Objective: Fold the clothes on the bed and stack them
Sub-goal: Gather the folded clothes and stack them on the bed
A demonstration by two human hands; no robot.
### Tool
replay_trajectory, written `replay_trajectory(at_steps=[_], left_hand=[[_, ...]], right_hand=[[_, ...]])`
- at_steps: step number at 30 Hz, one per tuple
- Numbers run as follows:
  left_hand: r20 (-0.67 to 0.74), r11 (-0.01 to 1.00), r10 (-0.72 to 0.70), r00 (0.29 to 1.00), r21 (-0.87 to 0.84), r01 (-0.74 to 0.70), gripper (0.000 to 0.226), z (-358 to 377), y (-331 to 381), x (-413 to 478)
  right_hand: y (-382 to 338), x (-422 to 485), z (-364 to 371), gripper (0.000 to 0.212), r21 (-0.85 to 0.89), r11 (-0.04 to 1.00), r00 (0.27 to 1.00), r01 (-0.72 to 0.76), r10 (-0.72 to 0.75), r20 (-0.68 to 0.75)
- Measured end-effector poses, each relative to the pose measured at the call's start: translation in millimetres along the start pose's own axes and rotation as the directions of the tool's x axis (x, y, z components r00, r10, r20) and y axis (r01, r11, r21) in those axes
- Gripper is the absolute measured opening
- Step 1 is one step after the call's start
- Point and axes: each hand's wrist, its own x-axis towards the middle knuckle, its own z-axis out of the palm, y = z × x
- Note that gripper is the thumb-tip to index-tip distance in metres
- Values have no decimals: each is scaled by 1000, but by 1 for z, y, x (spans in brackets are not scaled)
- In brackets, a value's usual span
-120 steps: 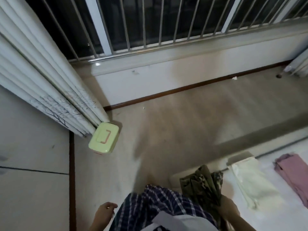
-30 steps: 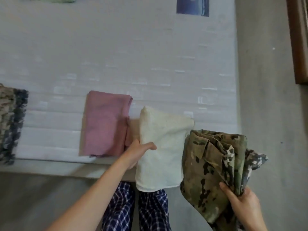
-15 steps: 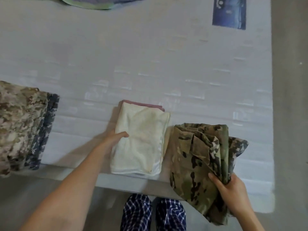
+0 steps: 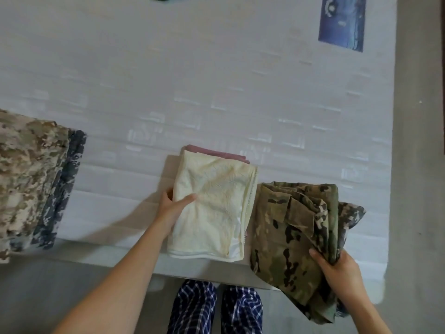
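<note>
Two hands at the near edge of the bed [image 4: 216, 80], one on a small stack, one holding a bundle.

The left hand [image 4: 174, 206] pinches the cream cloth [image 4: 212, 208], thumb on top, fingers tucked under its left side; it lies on the pink cloth [image 4: 216, 151], overhanging the mattress edge. The right hand [image 4: 339, 268] curls its fingers tight around the camouflage garment [image 4: 293, 227], which is just beside the stack and droops past the edge. A folded camouflage pile [image 4: 29, 174] sits well apart at the left. Bare mattress stretches beyond, and floor [image 4: 421, 165] runs along the right side.
</note>
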Motion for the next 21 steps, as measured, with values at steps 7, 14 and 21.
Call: replay_trajectory(at_steps=[7, 14, 21], left_hand=[[486, 989, -147, 862, 84, 121, 89, -15, 24, -13], [169, 986, -127, 977, -88, 143, 76, 8, 7, -84], [-91, 917, -136, 987, -389, 91, 40, -62, -42, -212]], right_hand=[[-4, -2, 5, 49, -4, 1000, 1000, 11, -11, -1], [-8, -2, 7, 49, -16, 1000, 999, 17, -16, 33], [-32, -40, -12, 47, -195, 962, 972, 192, -159, 171]])
